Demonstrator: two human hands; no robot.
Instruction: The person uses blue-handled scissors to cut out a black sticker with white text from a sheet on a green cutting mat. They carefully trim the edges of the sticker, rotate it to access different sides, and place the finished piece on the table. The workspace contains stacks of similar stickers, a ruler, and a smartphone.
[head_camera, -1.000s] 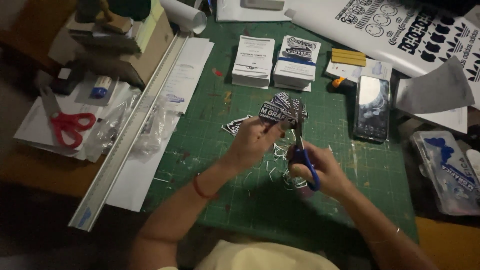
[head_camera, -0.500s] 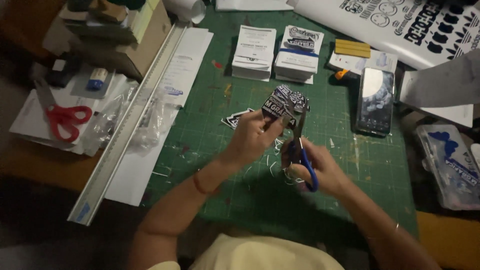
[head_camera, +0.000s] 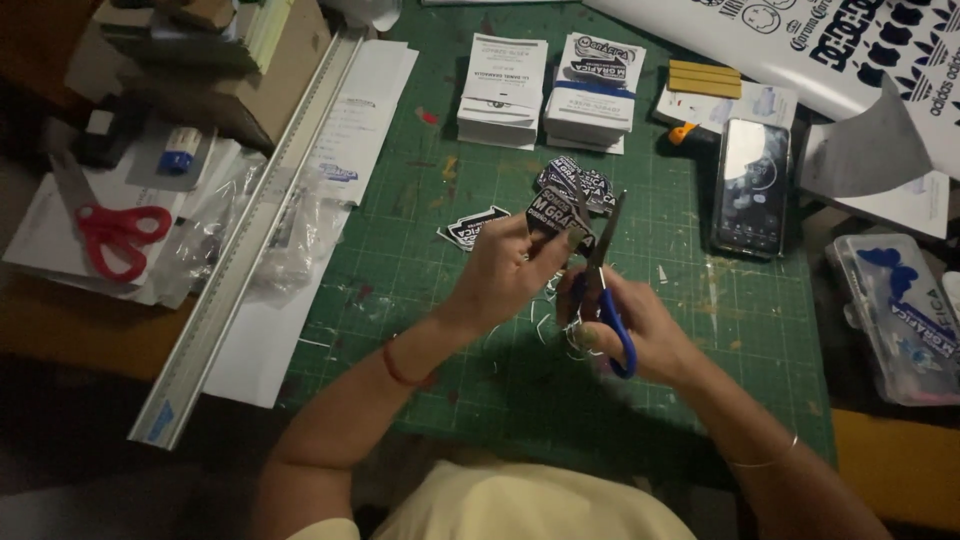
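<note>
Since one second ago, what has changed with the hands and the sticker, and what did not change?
The left hand has turned the black sticker a little as the cut advances; the right hand still works the blue-handled scissors, blades now pointing up along the sticker's right edge. Nothing was picked up or let go. The red scissors, the phone, the card stacks and the metal ruler stayed in place.

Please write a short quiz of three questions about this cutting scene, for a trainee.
1. Which hand holds the blue scissors?
2. True or false: the red scissors lie on the green mat.
3. What does the left hand hold: (a) sticker, (b) phone, (c) ruler?

Key: 1. the right hand. 2. false, they lie on papers left of the mat. 3. a.
</note>
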